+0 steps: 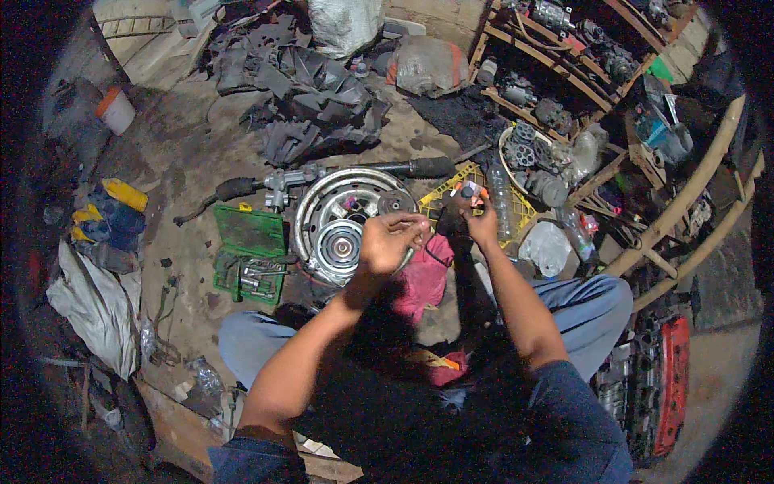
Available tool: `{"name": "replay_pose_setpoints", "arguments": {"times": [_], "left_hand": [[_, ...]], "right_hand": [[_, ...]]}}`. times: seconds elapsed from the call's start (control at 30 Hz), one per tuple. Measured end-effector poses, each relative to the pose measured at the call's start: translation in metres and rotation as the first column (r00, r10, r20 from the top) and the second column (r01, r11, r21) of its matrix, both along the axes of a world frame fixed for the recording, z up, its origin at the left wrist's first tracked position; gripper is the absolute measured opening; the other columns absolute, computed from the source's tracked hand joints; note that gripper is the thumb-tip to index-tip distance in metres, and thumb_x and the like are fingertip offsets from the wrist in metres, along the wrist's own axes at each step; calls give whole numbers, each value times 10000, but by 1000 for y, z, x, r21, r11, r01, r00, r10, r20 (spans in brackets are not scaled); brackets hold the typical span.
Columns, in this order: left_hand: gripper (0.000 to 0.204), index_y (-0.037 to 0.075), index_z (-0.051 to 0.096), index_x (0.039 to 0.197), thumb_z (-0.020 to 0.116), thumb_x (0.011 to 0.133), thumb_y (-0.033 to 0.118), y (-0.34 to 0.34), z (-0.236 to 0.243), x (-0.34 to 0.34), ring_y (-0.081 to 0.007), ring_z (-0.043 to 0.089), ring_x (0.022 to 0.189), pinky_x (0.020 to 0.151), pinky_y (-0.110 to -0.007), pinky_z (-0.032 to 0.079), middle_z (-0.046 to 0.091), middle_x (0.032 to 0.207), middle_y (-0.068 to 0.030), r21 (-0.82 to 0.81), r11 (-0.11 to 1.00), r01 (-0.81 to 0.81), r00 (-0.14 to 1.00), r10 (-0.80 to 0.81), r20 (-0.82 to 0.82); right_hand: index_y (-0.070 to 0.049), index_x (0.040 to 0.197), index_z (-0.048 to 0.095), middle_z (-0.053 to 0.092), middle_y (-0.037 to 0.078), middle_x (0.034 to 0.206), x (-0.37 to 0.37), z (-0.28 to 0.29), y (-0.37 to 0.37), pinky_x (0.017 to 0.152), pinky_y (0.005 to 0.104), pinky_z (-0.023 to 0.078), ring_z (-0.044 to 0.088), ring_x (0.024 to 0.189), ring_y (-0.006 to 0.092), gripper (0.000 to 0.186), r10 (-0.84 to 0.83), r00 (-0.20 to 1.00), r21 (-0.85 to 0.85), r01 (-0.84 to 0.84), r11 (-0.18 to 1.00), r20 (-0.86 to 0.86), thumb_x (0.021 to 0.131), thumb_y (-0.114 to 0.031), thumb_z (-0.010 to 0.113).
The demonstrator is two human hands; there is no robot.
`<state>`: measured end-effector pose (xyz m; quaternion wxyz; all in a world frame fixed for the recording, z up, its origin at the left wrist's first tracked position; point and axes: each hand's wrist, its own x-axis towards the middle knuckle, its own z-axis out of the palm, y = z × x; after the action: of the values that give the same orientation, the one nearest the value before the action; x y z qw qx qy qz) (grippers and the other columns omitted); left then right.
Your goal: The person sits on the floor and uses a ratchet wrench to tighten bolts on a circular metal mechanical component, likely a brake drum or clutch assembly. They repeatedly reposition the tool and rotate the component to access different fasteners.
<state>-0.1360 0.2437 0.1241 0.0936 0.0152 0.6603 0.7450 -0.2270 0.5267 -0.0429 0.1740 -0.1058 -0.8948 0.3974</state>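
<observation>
My left hand is raised over the right edge of a steel wheel rim, its fingers pinched together. Whatever may be between those fingertips is too small to tell. On the rim lies a round metal pulley with concentric rings. To the right, my right hand is closed round a small dark thing with orange and white parts, above a yellow plastic crate. Its kind cannot be made out. A pink cloth lies between my forearms.
Left of the rim, an open green socket case holds metal tools. A steering rack lies behind. At right are a clear bottle, a basin of metal parts and a curved wooden frame. Dark crumpled sheeting is piled farther back.
</observation>
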Motion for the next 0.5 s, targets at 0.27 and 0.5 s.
{"name": "replay_pose_setpoints", "arguments": {"times": [0.27,0.5], "left_hand": [[366,-81,590,1275,672,977,115,-32,7,-12,-179,692,851,799,-306,606,718,1073,-149,380,919,-107,972,16,236],[390,-41,568,1317,665,985,140,-62,7,9,-184,673,897,819,-338,585,705,1140,-159,405,912,-62,972,-36,231]], "right_hand": [[-70,1440,438,698,212,1143,-26,-34,-33,928,471,530,670,1090,403,999,18,985,24,-22,999,174,629,-356,946],[-10,1406,447,690,247,1131,19,-6,-44,896,446,529,672,1076,399,838,54,983,18,-58,998,177,731,-206,902]]}}
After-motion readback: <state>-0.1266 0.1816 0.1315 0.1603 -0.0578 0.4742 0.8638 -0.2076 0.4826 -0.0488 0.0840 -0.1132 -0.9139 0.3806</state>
